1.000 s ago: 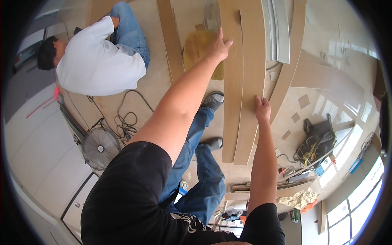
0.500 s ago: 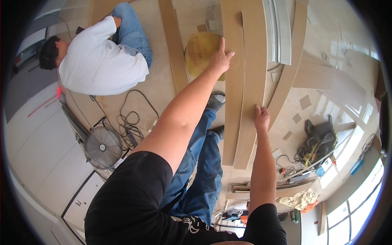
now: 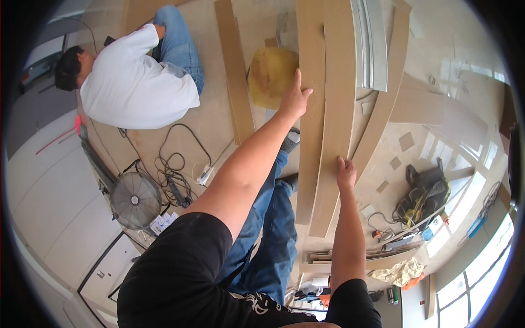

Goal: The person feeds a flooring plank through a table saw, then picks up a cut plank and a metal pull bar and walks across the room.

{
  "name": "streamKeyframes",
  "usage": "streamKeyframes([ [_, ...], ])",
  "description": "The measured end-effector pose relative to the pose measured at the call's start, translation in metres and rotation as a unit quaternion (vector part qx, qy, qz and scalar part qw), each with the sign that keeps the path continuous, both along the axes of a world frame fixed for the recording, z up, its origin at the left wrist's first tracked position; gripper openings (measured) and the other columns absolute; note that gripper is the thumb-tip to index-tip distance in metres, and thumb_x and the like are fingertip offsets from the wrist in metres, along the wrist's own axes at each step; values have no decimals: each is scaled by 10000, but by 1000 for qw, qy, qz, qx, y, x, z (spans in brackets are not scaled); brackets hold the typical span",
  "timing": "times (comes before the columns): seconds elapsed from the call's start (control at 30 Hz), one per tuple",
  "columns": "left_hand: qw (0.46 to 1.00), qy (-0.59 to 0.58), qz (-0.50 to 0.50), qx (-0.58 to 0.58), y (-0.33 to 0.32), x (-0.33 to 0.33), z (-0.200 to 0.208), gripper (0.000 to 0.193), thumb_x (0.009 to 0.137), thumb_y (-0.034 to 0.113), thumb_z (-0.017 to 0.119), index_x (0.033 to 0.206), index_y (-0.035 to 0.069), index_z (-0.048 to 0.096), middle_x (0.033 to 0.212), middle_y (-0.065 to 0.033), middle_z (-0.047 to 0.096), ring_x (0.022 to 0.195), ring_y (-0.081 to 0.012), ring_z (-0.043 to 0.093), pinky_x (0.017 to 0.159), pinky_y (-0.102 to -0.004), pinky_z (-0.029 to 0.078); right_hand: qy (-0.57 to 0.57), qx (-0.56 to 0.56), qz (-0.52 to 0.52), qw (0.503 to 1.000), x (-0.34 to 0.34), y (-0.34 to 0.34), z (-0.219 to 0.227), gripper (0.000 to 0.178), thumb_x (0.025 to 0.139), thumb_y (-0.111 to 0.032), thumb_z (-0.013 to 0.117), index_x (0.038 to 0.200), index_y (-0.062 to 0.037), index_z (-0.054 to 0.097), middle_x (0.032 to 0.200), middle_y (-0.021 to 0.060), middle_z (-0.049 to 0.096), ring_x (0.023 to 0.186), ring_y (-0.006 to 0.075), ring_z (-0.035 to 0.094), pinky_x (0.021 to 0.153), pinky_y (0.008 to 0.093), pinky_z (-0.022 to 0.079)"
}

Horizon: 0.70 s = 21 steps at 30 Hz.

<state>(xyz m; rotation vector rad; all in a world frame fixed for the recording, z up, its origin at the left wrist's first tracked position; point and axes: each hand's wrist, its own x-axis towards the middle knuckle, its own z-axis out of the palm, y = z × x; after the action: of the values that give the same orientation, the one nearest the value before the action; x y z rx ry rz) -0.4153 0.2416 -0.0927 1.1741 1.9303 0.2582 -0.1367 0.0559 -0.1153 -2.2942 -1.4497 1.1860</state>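
Floor fan (image 3: 135, 200), tangled cables (image 3: 174, 176) — crouching person (image 3: 131, 82).

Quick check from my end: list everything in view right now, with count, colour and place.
long boards: two, tan, upright before the person
loose strips: several, tan, on the floor
yellow disc: one, behind the boards, left
co-worker: one, white shirt, crouched upper left
floor fan: one, grey, left
cables: black, coiled beside the fan
tool bag: one, dark, right
rag: one, cream, lower right
left hand: flat on the left board's edge
right hand: flat on the right board
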Motion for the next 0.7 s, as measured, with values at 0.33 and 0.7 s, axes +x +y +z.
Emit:
streamKeyframes([
  [0.33,999,-6,1,-38,-15,2,0,809,1003,410,546,1600,195,44,1265,-284,602,1071,-449,618,919,-479,498,-5,-49,-1,999,7,-16,8,450,945,-450,623,869,-7,589,740,212,582,721,408,559,663,496,442],
  [0.7,996,-66,7,-67,-41,3,9,812,1007,384,548,1593,111,57,1332,-304,559,1155,-471,578,983,-484,472,12,-48,-19,999,7,-45,12,472,943,-441,634,826,10,560,683,212,532,652,368,509,625,484,412],
])
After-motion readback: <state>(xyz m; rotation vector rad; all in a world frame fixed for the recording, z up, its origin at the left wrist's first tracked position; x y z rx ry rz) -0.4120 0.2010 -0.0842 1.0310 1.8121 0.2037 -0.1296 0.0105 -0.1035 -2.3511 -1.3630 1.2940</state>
